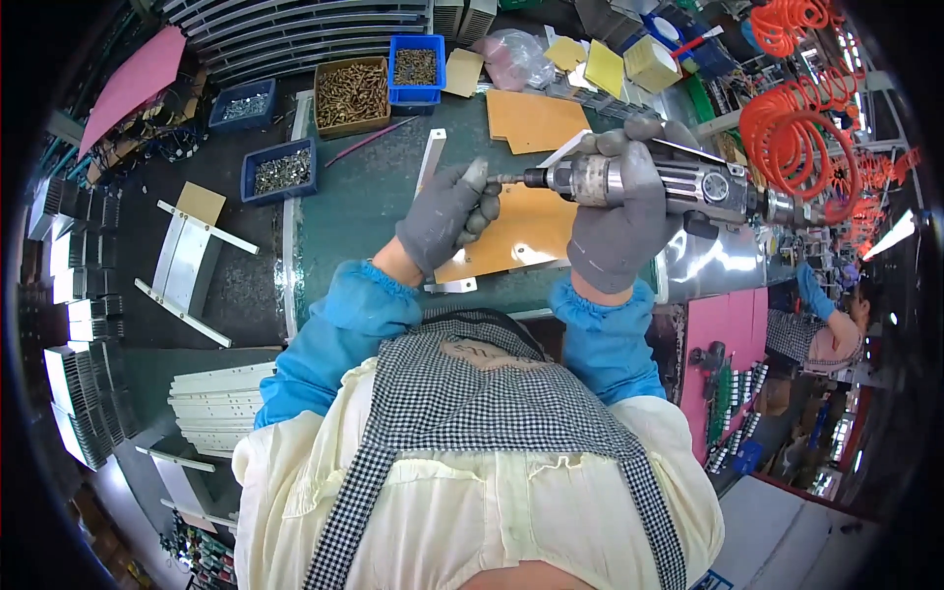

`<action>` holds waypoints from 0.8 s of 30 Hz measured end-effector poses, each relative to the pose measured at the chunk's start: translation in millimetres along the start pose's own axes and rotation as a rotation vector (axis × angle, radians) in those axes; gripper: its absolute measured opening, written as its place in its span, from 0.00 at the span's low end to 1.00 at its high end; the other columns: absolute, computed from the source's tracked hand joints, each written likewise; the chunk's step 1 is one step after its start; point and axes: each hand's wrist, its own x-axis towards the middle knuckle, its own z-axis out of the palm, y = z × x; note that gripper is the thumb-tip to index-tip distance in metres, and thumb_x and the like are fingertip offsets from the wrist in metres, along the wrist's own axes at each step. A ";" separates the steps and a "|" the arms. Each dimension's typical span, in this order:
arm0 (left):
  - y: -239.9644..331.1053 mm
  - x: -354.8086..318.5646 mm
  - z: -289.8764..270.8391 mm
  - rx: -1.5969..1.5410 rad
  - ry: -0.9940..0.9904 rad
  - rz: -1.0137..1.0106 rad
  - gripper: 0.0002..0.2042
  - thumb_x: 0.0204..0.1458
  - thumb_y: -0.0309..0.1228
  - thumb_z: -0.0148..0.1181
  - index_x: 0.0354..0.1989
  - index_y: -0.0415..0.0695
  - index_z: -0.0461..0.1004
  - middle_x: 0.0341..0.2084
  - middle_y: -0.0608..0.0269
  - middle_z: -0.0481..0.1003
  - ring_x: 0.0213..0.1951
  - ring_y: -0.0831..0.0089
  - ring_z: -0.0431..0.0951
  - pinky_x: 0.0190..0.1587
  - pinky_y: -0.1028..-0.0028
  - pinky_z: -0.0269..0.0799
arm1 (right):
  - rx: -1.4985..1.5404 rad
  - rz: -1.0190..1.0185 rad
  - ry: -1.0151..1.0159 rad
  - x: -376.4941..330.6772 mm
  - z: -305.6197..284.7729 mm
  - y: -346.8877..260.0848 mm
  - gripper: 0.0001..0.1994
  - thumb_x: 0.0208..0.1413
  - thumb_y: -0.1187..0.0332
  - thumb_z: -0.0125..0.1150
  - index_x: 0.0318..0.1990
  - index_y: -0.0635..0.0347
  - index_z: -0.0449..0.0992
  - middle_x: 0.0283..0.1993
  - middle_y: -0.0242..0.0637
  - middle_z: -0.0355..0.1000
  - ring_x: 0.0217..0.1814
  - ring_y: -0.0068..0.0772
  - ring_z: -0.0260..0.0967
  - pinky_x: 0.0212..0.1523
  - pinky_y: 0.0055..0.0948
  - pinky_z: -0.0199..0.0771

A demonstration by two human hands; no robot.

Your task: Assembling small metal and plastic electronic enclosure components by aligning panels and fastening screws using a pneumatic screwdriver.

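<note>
My right hand, in a grey glove, is wrapped round a silver air screwdriver held level, its bit pointing left. My left hand, gloved too, is closed with thumb and fingers pinched at the end of the bit. Whatever small piece lies in that pinch is too hidden to name. Below both hands an orange-tan panel with small holes lies on the green bench mat. White metal strips show at the panel's edges, partly covered by my hands.
Screws fill a cardboard box and a blue bin at the back; two blue bins of small metal parts stand left. Another orange-tan panel lies behind. A metal frame rests left. Red coiled hoses hang right, near a co-worker.
</note>
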 end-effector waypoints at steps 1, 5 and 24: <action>1.2 0.5 1.8 0.047 0.028 -0.022 0.17 0.64 0.46 0.46 0.36 0.44 0.67 0.19 0.72 0.64 0.14 0.87 0.55 0.15 0.85 0.52 | 0.000 -0.011 0.019 0.0 0.6 0.5 0.18 0.50 0.79 0.55 0.51 0.64 0.66 0.41 0.40 0.71 0.35 0.35 0.75 0.38 0.36 0.79; -7.8 4.8 1.2 0.012 0.064 0.024 0.18 0.63 0.49 0.48 0.36 0.44 0.67 0.19 0.72 0.64 0.15 0.87 0.55 0.15 0.84 0.52 | -0.038 -0.003 -0.009 4.0 -1.1 0.2 0.18 0.50 0.76 0.57 0.50 0.64 0.66 0.40 0.41 0.72 0.34 0.36 0.75 0.38 0.37 0.79; -22.7 7.0 2.5 0.455 -0.120 0.186 0.15 0.62 0.39 0.53 0.47 0.40 0.74 0.26 0.68 0.72 0.26 0.82 0.69 0.29 0.79 0.67 | -0.016 0.072 -0.014 13.2 3.1 -13.2 0.17 0.54 0.76 0.55 0.53 0.63 0.67 0.42 0.41 0.71 0.39 0.32 0.72 0.41 0.37 0.78</action>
